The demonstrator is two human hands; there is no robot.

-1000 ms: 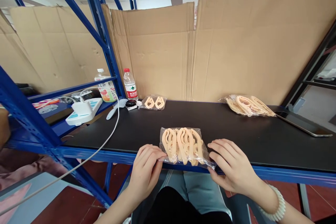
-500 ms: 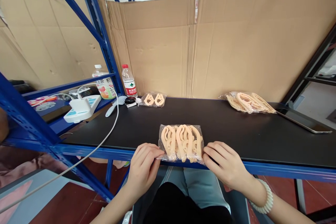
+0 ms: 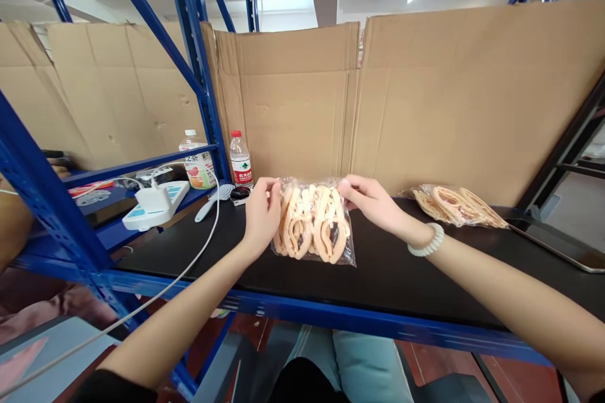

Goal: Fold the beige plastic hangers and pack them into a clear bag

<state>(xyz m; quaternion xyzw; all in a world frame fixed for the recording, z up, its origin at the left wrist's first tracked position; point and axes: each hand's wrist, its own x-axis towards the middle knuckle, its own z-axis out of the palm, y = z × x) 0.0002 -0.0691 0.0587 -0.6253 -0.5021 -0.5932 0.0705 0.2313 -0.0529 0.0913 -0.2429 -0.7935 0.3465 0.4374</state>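
A clear plastic bag (image 3: 312,221) of beige, looped flat pieces hangs upright or slightly tilted above the black tabletop (image 3: 401,283). My left hand (image 3: 263,214) pinches its upper left corner between thumb and fingers. At the upper right corner, my right hand (image 3: 371,201) grips the film the same way, a pale beaded bracelet (image 3: 426,240) on that wrist. Whether the bag's lower edge touches the tabletop, I cannot tell. Farther right, another clear bag (image 3: 456,204) of similar beige pieces lies at the back.
A red-capped water bottle (image 3: 241,160), a hairbrush (image 3: 210,204) and a white power strip (image 3: 155,204) with a cable stand on the left. A tablet (image 3: 562,245) lies at the right. Cardboard panels (image 3: 293,107) and blue posts (image 3: 201,75) bound the back and left.
Both hands have lifted the bag from the front edge and moved it toward the back. They now grip its upper corners. The smaller bag at the back is now hidden. My view has tilted up.
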